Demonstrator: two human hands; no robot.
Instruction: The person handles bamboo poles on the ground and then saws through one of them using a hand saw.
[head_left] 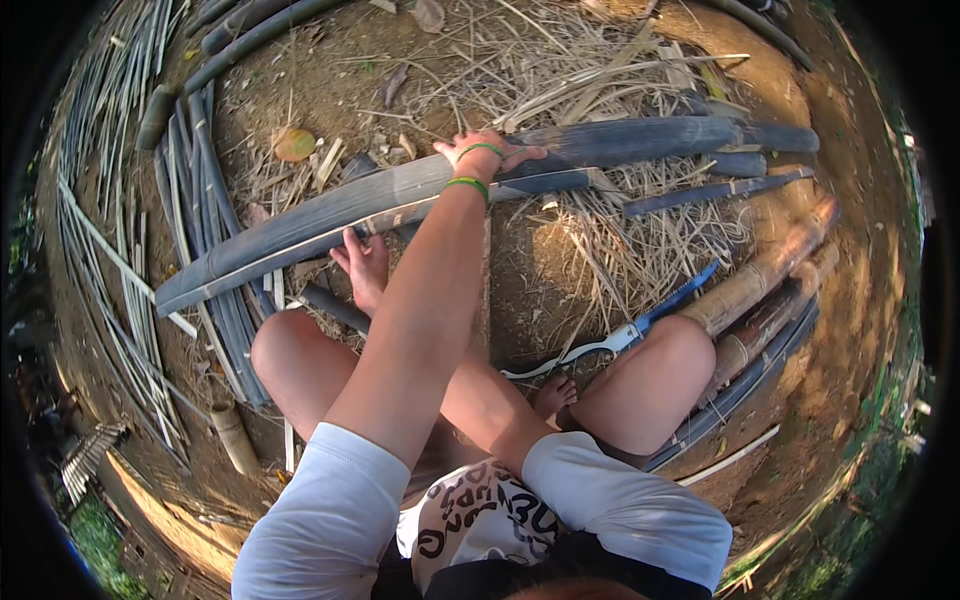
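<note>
A long dark bamboo pole [340,205] lies crosswise on the ground before me. Along its near side runs a pale lengthwise split, with a dark bamboo strip [270,258] next to it. My arms are crossed, the left over the right. My left hand [482,155], with green bands at the wrist, rests on the pole near its middle, fingers and thumb spread. Farther left, my right hand [366,266] touches the strip's near edge, its fingers apart. A saw [625,335] with a blue blade and a white handle lies beside my right knee.
Thick brown bamboo poles [765,280] lie to my right. Bundled dark bamboo strips [205,220] and pale thin slats [110,160] cover the left. Straw-like shavings [600,70] heap beyond the pole. A short bamboo piece [234,438] is by my left knee.
</note>
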